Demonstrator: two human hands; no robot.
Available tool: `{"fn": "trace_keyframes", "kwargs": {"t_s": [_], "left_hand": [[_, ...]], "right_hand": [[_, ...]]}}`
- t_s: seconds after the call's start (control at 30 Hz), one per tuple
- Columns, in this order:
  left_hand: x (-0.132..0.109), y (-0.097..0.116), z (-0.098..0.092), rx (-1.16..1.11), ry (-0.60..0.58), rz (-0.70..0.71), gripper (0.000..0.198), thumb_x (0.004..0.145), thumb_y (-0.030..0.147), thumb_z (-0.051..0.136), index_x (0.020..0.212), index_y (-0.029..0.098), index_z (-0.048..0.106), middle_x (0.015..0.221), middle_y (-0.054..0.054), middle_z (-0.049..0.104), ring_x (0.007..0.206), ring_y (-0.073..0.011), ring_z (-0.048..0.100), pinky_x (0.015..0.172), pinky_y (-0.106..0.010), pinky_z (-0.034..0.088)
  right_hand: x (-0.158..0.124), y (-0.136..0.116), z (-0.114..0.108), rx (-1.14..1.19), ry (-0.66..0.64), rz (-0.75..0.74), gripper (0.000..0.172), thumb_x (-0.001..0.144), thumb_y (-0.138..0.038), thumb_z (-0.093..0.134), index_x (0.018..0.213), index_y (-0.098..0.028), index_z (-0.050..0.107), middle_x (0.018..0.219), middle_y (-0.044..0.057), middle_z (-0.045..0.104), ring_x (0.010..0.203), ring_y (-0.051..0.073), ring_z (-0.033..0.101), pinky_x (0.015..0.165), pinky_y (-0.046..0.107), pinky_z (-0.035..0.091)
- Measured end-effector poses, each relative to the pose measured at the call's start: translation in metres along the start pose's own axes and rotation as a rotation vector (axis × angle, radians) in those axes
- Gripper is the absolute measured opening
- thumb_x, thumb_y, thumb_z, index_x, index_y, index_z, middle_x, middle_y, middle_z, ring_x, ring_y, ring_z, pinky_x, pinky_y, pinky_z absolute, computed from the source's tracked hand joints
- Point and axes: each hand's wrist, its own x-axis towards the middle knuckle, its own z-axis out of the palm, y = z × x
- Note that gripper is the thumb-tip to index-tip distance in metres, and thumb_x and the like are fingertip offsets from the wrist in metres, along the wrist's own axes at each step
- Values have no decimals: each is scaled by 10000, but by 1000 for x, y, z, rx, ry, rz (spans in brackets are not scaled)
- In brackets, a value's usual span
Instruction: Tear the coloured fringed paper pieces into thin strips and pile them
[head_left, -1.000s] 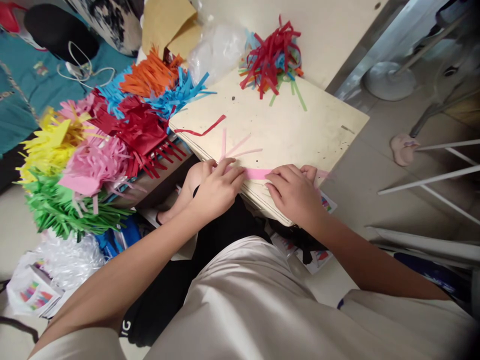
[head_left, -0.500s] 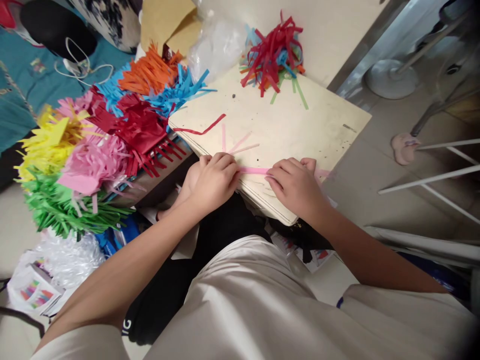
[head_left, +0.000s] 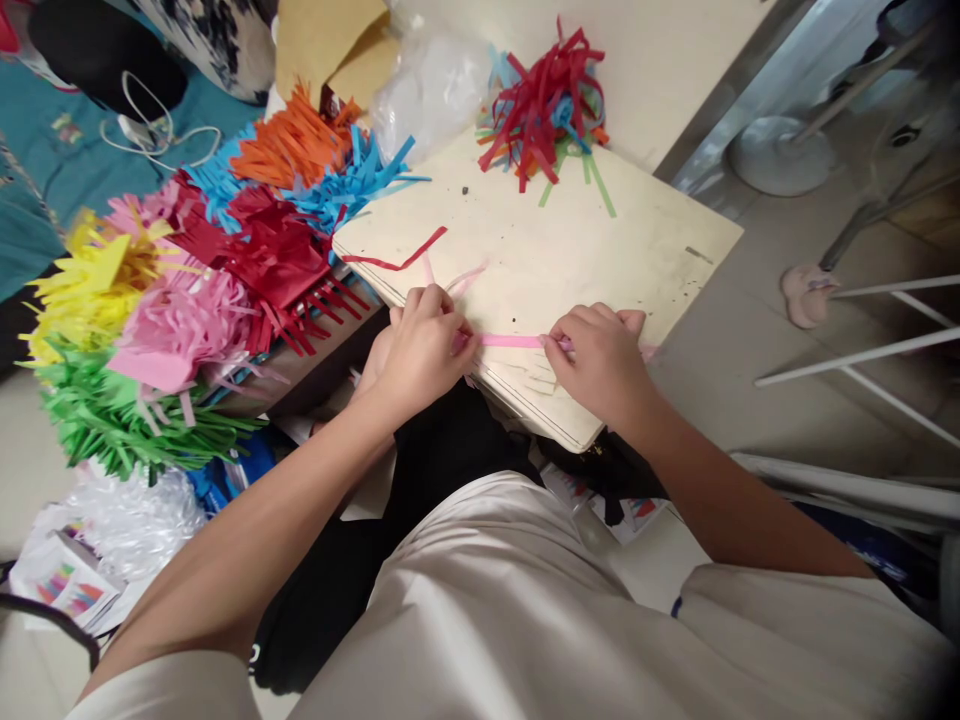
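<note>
A narrow pink paper strip [head_left: 511, 341] stretches between my two hands, just above the near part of a cream board [head_left: 622, 235]. My left hand [head_left: 431, 340] pinches its left end, and thin pink fringe ends stick out past the fingers. The right end is pinched by my right hand [head_left: 600, 355], thumb against fingers. Under the strip, beside my right hand, lie pale thin strips [head_left: 529, 375] on the board. A loose red paper strip [head_left: 397, 263] rests at the board's left corner, beyond my left hand.
Fringed paper bundles in orange [head_left: 300, 140], red [head_left: 270, 255], pink [head_left: 184, 325], yellow [head_left: 94, 275] and green [head_left: 142, 425] are heaped to the left. A mixed red tassel pile [head_left: 551, 105] sits at the board's far edge, by a clear plastic bag [head_left: 431, 90]. A white metal frame [head_left: 862, 360] stands right.
My right hand has shifted slightly right along the pink strip, and its fingers have closed on it. My left hand has tilted up a little, and the pink fringe ends beyond it have moved.
</note>
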Motion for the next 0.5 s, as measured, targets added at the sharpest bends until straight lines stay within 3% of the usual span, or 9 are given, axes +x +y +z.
{"fn": "trace_keyframes", "kwargs": {"t_s": [0.2, 0.5], "left_hand": [[3, -1, 1, 3, -48, -44, 262, 1076, 369, 626, 995, 183, 791, 1231, -180, 616, 1272, -406, 552, 994, -574, 499], [7, 8, -2, 100, -65, -73, 159, 1026, 270, 663, 917, 192, 748, 1168, -171, 639, 1240, -409, 560, 982, -574, 483]], "right_hand": [[4, -1, 0, -11, -40, 33, 267, 1116, -270, 522, 881, -198, 626, 962, 106, 750, 985, 285, 605, 933, 451, 260], [9, -5, -4, -95, -83, 27, 268, 1107, -260, 520, 876, -190, 637, 933, 108, 734, 967, 284, 563, 927, 456, 245]]}}
